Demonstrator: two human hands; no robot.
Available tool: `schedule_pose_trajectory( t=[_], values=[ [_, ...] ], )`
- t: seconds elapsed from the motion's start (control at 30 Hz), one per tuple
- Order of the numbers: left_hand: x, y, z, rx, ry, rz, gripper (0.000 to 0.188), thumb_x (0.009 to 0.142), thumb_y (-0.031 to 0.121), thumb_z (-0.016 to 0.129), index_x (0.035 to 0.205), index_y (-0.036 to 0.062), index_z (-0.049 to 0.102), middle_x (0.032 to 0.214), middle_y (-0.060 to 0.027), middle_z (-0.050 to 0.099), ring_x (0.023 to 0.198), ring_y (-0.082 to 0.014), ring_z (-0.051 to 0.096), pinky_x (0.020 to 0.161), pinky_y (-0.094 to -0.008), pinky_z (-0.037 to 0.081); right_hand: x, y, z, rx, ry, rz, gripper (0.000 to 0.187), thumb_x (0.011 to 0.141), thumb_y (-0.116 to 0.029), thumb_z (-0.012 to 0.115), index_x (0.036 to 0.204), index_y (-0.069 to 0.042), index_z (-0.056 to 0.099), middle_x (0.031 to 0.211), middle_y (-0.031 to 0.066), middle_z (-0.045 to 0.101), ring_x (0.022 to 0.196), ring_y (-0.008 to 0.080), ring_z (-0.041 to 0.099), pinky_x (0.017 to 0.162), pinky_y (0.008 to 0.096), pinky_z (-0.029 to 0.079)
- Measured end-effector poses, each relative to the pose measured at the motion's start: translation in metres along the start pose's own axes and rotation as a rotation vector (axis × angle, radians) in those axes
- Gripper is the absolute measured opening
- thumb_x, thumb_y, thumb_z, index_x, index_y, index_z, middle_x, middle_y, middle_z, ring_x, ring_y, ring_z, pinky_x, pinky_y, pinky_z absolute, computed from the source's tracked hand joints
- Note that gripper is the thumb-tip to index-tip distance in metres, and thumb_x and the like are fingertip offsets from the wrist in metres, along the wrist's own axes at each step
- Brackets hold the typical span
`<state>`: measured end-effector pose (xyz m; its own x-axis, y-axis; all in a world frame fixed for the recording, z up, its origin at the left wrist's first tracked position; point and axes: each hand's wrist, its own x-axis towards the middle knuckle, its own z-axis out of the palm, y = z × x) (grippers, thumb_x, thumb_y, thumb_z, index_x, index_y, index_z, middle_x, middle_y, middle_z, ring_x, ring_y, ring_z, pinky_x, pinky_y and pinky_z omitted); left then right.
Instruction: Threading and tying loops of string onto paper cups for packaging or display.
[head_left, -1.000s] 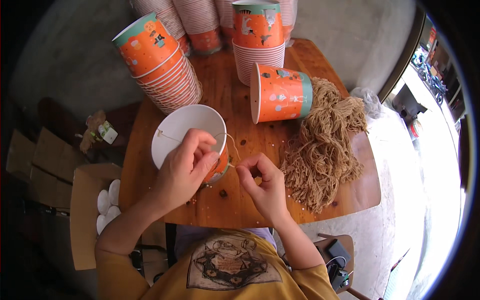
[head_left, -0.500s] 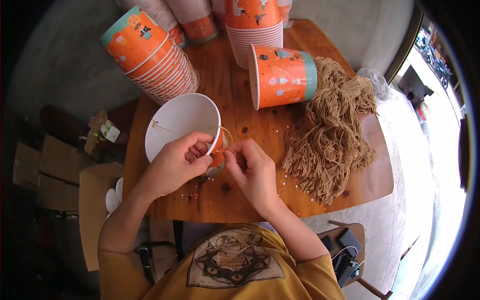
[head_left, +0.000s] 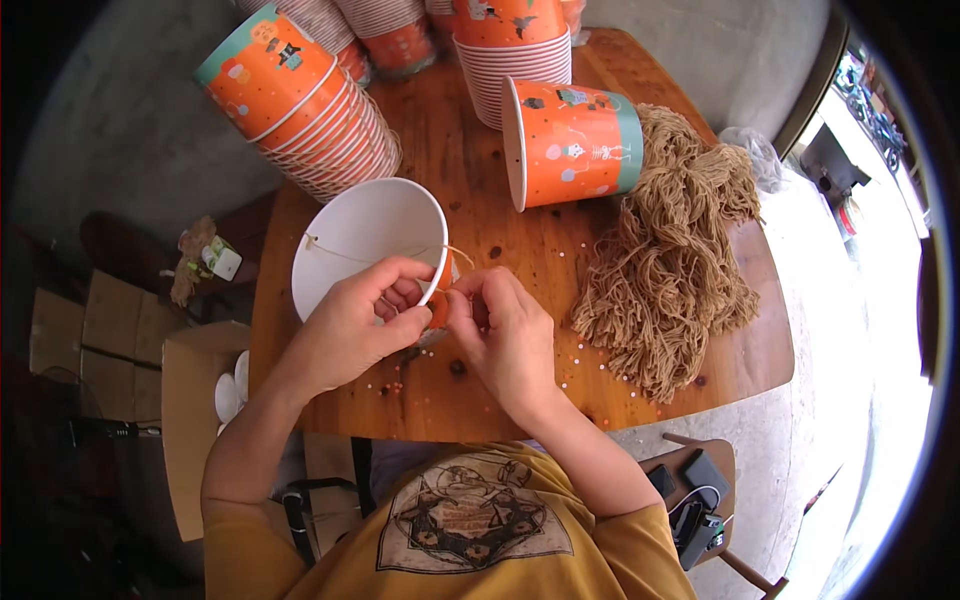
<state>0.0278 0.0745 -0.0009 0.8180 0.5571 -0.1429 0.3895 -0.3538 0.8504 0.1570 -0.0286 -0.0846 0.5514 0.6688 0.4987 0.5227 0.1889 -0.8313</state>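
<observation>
L hand (head_left: 355, 325) grips bucket (head_left: 365, 220) rim btwn thumb & fingers; R hand (head_left: 508, 345) pinches cord (head_left: 459, 251) just outside bucket wall, yarn (head_left: 672, 265) nearby on table (head_left: 525, 265).

Head-worn fisheye, left of a pair. Looks steeply down, close, over shirt (head_left: 480, 585) onto tabletop (head_left: 430, 405); straight edges bend rimward.

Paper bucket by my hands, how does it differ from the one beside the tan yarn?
The near paper bucket opens upward; the far paper bucket lies on its side. The near one has cord across its mouth; the far one shows none. Both are orange outside with white rims.
</observation>
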Motion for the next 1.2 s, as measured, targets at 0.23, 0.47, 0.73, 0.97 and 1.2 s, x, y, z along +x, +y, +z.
schedule_pose_trajectory(
  t=[0.23, 0.47, 0.73, 0.97, 1.2],
  values=[
    [0.001, -0.002, -0.001, 0.017, -0.013, 0.016, 0.032, 0.089, 0.009, 0.063, 0.120, 0.0007, 0.056, 0.092, -0.0027, 0.062, 0.080, -0.0082, 0.057, 0.075, -0.0246, 0.049, 0.000, 0.001, -0.002, -0.007, 0.005, 0.003, 0.016, 0.085, -0.011, 0.069, 0.088, -0.005, 0.054, 0.081, 0.0110, 0.060, 0.068, 0.0313, 0.062, 0.057, 0.0413, 0.051],
    [0.001, -0.003, -0.002, -0.009, -0.014, 0.027, 0.031, 0.091, 0.010, 0.062, 0.120, 0.0003, 0.056, 0.093, -0.0029, 0.062, 0.081, -0.0082, 0.057, 0.076, -0.0248, 0.050, 0.003, -0.001, 0.002, -0.021, 0.000, -0.010, 0.016, 0.085, -0.010, 0.069, 0.088, -0.005, 0.054, 0.079, 0.0111, 0.060, 0.066, 0.0306, 0.061, 0.056, 0.0407, 0.050],
    [0.012, 0.001, -0.012, -0.170, -0.152, -0.094, 0.018, 0.101, 0.010, 0.050, 0.114, 0.0007, 0.058, 0.098, 0.0008, 0.060, 0.092, -0.0047, 0.054, 0.082, -0.0212, 0.046, 0.005, -0.001, 0.006, 0.001, 0.000, -0.010, 0.015, 0.085, -0.009, 0.068, 0.087, -0.005, 0.054, 0.080, 0.0106, 0.060, 0.064, 0.0301, 0.061, 0.055, 0.0401, 0.050],
    [0.021, -0.011, -0.008, 0.007, -0.105, -0.011, 0.011, 0.097, 0.010, 0.054, 0.099, -0.0001, 0.057, 0.090, -0.0033, 0.062, 0.080, -0.0082, 0.056, 0.072, -0.0262, 0.048, 0.004, -0.005, 0.005, -0.004, 0.018, -0.019, 0.009, 0.086, -0.006, 0.068, 0.088, -0.002, 0.061, 0.075, 0.0096, 0.061, 0.058, 0.0170, 0.058, 0.054, 0.0303, 0.048],
    [0.012, -0.002, -0.015, 0.622, 0.213, 0.460, 0.006, 0.092, 0.004, 0.054, 0.095, 0.0028, 0.049, 0.088, -0.0130, 0.056, 0.082, -0.0339, 0.058, 0.071, -0.0418, 0.047, 0.010, -0.001, -0.021, 0.233, -0.185, 0.202, 0.013, 0.094, -0.013, 0.062, 0.105, -0.006, 0.058, 0.065, 0.0100, 0.058, 0.054, 0.0208, 0.057, 0.054, 0.0324, 0.047]
  ],
)
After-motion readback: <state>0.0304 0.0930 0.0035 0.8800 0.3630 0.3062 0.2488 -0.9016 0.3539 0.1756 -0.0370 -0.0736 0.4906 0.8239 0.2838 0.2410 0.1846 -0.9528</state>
